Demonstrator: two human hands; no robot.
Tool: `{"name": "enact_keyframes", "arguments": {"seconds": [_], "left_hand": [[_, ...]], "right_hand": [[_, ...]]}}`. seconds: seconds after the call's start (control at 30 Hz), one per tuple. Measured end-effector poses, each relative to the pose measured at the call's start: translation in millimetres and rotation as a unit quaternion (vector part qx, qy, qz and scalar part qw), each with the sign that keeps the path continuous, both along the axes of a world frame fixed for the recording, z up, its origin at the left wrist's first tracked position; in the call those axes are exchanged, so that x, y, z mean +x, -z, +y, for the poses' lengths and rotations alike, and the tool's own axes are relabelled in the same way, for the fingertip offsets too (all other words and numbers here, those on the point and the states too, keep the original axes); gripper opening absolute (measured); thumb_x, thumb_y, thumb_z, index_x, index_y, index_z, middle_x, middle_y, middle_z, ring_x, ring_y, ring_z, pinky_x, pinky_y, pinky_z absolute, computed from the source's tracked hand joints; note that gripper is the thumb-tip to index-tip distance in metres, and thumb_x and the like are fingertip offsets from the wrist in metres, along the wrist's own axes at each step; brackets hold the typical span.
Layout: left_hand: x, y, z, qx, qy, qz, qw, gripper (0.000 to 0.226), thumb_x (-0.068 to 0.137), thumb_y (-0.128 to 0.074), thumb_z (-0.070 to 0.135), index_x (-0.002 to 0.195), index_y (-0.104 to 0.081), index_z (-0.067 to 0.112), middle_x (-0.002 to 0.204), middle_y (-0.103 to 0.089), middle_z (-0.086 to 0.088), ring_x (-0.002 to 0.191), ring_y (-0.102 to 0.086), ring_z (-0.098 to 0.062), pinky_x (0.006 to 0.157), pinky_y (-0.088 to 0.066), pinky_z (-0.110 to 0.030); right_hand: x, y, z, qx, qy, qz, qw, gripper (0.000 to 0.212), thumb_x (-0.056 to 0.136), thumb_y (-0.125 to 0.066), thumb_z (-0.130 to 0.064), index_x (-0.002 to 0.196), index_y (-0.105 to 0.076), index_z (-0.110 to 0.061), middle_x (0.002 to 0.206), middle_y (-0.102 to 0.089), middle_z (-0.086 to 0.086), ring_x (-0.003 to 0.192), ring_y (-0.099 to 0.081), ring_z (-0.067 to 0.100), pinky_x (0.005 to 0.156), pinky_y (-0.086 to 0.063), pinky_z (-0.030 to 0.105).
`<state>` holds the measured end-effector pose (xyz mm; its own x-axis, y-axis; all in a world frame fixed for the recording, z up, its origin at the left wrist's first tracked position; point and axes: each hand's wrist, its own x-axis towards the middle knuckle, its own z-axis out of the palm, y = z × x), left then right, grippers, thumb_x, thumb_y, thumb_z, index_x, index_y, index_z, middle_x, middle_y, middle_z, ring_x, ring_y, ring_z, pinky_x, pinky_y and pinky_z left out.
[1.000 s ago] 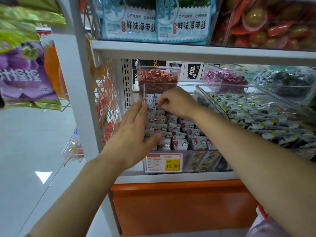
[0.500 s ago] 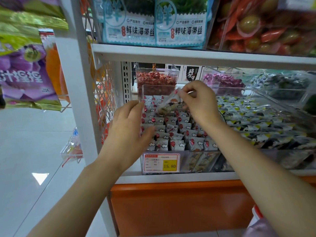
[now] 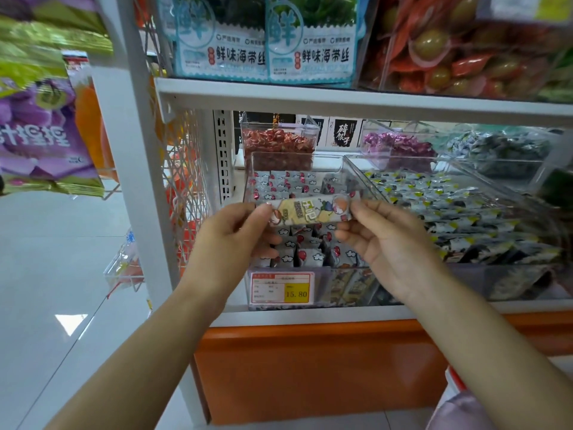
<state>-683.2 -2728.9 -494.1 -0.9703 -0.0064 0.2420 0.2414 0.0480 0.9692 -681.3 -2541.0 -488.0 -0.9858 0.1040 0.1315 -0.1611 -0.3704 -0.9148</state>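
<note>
Left hand (image 3: 235, 240) had the long snack packet (image 3: 310, 210) by its left end, thumb and fingertips pinched tight on the wrapper, and my right hand (image 3: 387, 243) had the other end, pinched the same way. So both hands were clamped on it, one at each end, and the packet hung level between them, printed face toward me.

Just behind and below my hands sat the clear bin (image 3: 297, 155), packed with small grey packets (image 3: 307, 256) with red and white marks, standing in rows. The long packet was held above them, in front of the bin's opening, and not touching them as far as I could see.

Straight beneath my hands, on the bin's front wall, was the price tag (image 3: 282, 288), its yellow patch reading 15.80. Off beyond my right hand lay a second clear bin (image 3: 366, 178) full of yellow-and-black packets (image 3: 449, 218).

Farther back, past my left hand's fingertips, stood a tub of red sweets (image 3: 277, 144), and past my right hand's a tub of purple ones (image 3: 397, 144). High over both hands, on the upper shelf (image 3: 310, 97), stood pale blue bags (image 3: 310, 54). Down below my wrists ran the white shelf edge (image 3: 310, 315) and the orange panel (image 3: 310, 367).
</note>
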Motion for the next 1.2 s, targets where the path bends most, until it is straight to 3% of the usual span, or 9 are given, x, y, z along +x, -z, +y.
{"name": "enact_keyframes", "arguments": {"seconds": [0.07,0.13,0.23,0.5,0.67,0.8,0.93,1.07,1.2], "left_hand": [[-1.0,-1.6,-1.9,0.053,0.011,-0.041,0.998,0.027,0.095,-0.048,0.027,0.091,-0.068,0.010,0.078,-0.072,-0.009,0.068,-0.068,-0.017,0.064,-0.058,-0.027],[-1.6,-1.9,-2.9,0.074,-0.002,-0.046,0.996,0.028,0.095,-0.049,0.025,0.089,-0.068,0.006,0.075,-0.071,-0.007,0.064,-0.067,-0.014,0.056,-0.056,-0.025],[-2.4,-1.6,-4.1,0.074,-0.039,-0.036,0.996,0.026,0.094,-0.051,0.021,0.082,-0.062,0.000,0.069,-0.064,-0.007,0.055,-0.061,-0.010,0.050,-0.051,-0.020],[-2.6,-6.1,-8.0,0.146,0.013,-0.110,0.983,0.027,0.096,-0.048,0.023,0.072,-0.051,0.011,0.055,-0.049,0.001,0.045,-0.044,-0.010,0.043,-0.044,-0.020],[-3.2,-10.9,-6.0,0.322,0.106,-0.191,0.921,0.020,0.096,-0.045,0.020,0.078,-0.047,0.013,0.055,-0.047,0.002,0.042,-0.042,-0.006,0.035,-0.036,-0.016],[-3.1,-12.7,-6.8,0.416,0.153,-0.231,0.866,0.010,0.094,-0.045,0.020,0.086,-0.046,0.014,0.054,-0.049,0.003,0.040,-0.044,-0.003,0.034,-0.035,-0.012],[-2.5,-13.1,-7.2,0.423,0.154,-0.234,0.862,0.011,0.091,-0.047,0.019,0.082,-0.047,0.014,0.056,-0.051,0.002,0.040,-0.046,-0.003,0.034,-0.035,-0.012],[-2.5,-12.8,-9.0,0.339,0.136,-0.197,0.910,0.018,0.092,-0.048,0.019,0.076,-0.051,0.012,0.055,-0.054,0.001,0.042,-0.048,-0.004,0.034,-0.037,-0.013],[-2.9,-9.8,-11.5,0.204,0.103,-0.121,0.966,0.018,0.092,-0.052,0.020,0.076,-0.056,0.011,0.059,-0.059,-0.001,0.047,-0.054,-0.007,0.040,-0.044,-0.016]], "right_hand": [[1.6,1.1,0.7,0.003,-0.006,-0.022,1.000,0.013,0.084,-0.059,-0.009,0.076,-0.069,-0.010,0.062,-0.064,0.002,0.053,-0.061,0.010,0.047,-0.051,0.021],[2.2,1.4,0.3,-0.005,-0.018,-0.038,0.999,0.012,0.081,-0.061,-0.011,0.072,-0.069,-0.012,0.058,-0.059,0.001,0.049,-0.056,0.009,0.042,-0.047,0.020],[2.1,0.3,-1.9,-0.055,-0.058,-0.054,0.995,0.010,0.079,-0.059,-0.011,0.086,-0.063,-0.005,0.055,-0.056,0.001,0.046,-0.052,0.009,0.041,-0.044,0.019],[2.9,-3.4,-5.5,-0.206,-0.132,-0.109,0.964,0.006,0.071,-0.056,-0.010,0.073,-0.051,-0.007,0.055,-0.052,0.002,0.042,-0.048,0.006,0.037,-0.041,0.014],[2.4,-3.8,-7.0,-0.289,-0.154,-0.133,0.935,0.013,0.072,-0.054,-0.006,0.061,-0.058,0.001,0.055,-0.053,0.005,0.040,-0.050,0.008,0.037,-0.043,0.015],[1.2,-2.1,-7.6,-0.309,-0.154,-0.133,0.929,0.012,0.072,-0.054,-0.005,0.064,-0.058,0.002,0.056,-0.053,0.006,0.041,-0.052,0.010,0.037,-0.044,0.016],[1.1,-0.3,-7.3,-0.227,-0.123,-0.121,0.959,0.005,0.073,-0.056,-0.008,0.073,-0.054,-0.004,0.055,-0.054,0.004,0.041,-0.051,0.008,0.037,-0.042,0.016],[2.8,2.1,-3.5,-0.029,-0.044,-0.064,0.997,0.017,0.090,-0.050,-0.001,0.094,-0.063,-0.011,0.055,-0.059,0.004,0.045,-0.054,0.011,0.039,-0.044,0.020],[6.4,1.9,-1.3,0.093,0.003,0.017,0.996,0.021,0.092,-0.050,-0.002,0.099,-0.064,-0.016,0.070,-0.063,0.003,0.057,-0.061,0.013,0.045,-0.049,0.022]]}}
